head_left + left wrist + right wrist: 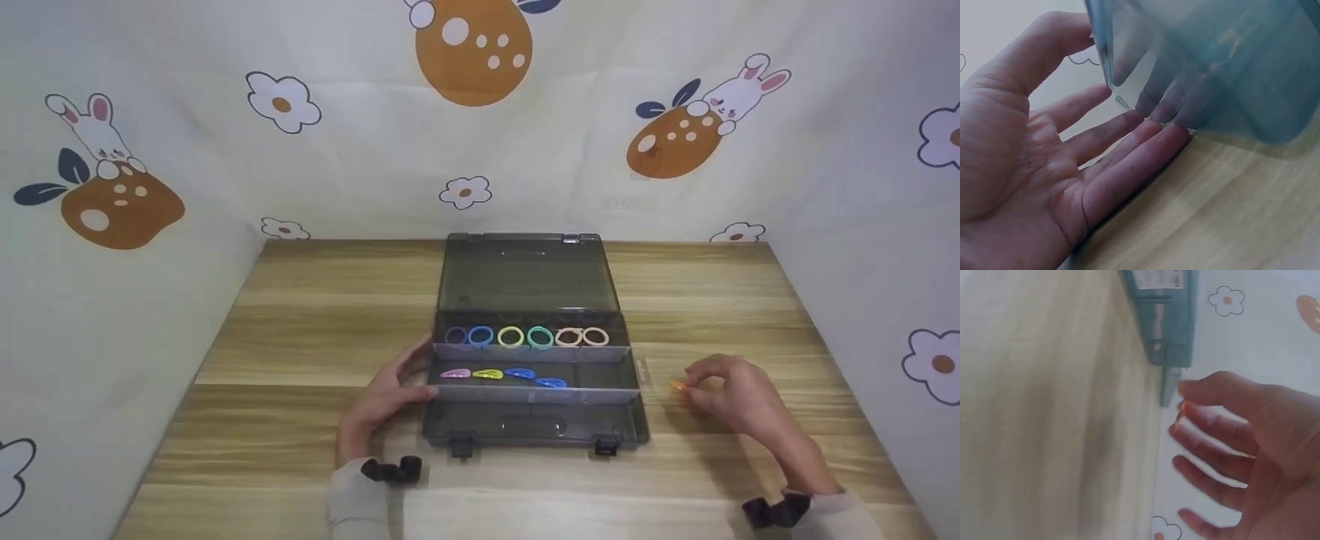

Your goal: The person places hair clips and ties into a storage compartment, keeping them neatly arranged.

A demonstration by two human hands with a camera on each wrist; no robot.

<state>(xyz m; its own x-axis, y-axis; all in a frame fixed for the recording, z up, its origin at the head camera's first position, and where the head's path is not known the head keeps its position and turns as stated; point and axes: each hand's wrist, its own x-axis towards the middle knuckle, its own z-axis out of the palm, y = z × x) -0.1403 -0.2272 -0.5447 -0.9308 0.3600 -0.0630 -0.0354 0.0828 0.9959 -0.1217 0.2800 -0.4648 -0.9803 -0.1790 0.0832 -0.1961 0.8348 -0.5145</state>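
A translucent dark grey compartment box (536, 420) lies on the table with its lid (529, 274) raised at the back. Hair ties (511, 337) in several colours line the rear compartment. The middle compartment holds pink, yellow and blue snap hair clips (487, 374). My left hand (386, 394) touches the box's left side, its fingers fairly straight and its thumb at the edge; the left wrist view shows the fingertips against the wall (1241, 84). To the right of the box, my right hand (739, 397) pinches a small orange hair clip (679, 386), mostly hidden by the fingertips.
Two black latches (462, 444) hang from the box's front edge. A clear tab (643, 373) sticks out at its right side. Wood-grain table (300, 420) surrounds the box. Printed cloth (360, 165) stands behind the table and along both sides.
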